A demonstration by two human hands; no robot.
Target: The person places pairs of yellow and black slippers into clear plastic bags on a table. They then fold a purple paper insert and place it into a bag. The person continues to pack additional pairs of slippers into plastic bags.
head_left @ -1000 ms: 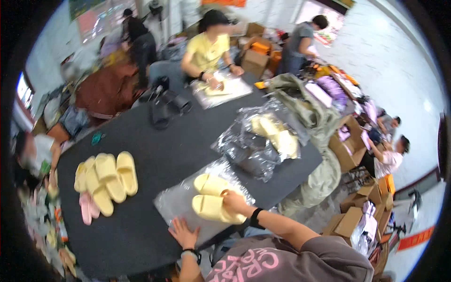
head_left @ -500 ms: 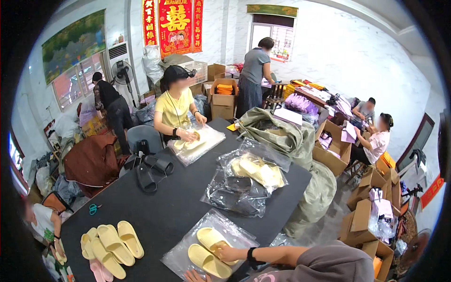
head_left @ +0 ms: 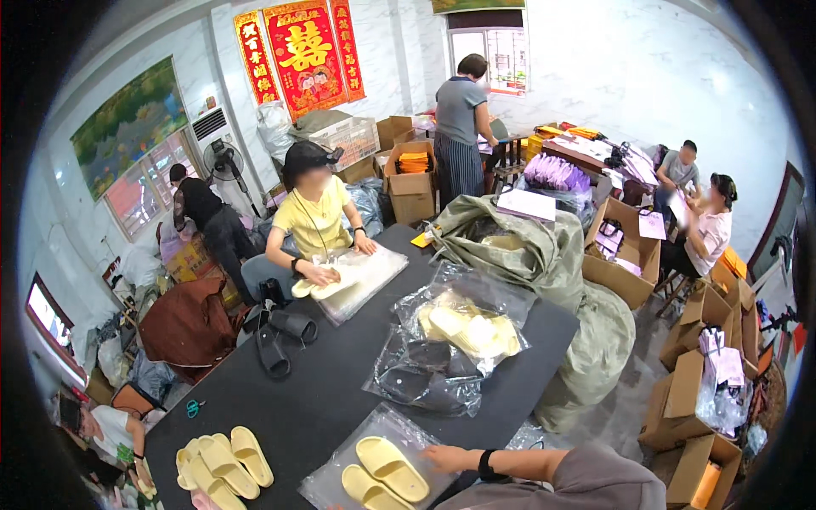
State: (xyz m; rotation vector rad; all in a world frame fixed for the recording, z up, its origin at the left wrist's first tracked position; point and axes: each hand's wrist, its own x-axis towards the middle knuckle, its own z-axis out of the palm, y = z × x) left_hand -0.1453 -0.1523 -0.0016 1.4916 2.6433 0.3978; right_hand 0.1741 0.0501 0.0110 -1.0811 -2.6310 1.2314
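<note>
A pair of pale yellow slippers lies side by side on a stack of clear plastic bags at the table's near edge. My right hand, with a dark band on the wrist, is just right of the slippers and apart from them. Its fingers are closed on the right edge of the clear plastic bag. Of my left hand, only a sliver shows at the lower edge of the picture, below the bags, so its fingers are hidden. Several more yellow slippers are grouped to the left, over a pink one.
Bagged yellow slippers and bagged black slippers lie mid-table. Loose black slippers and teal scissors are farther left. Across the table, a person in yellow handles slippers. Green sacks and cartons stand right.
My right hand has left the slipper and moved right to the bag's edge. My left hand has dropped almost out of the picture. The view has shifted slightly.
</note>
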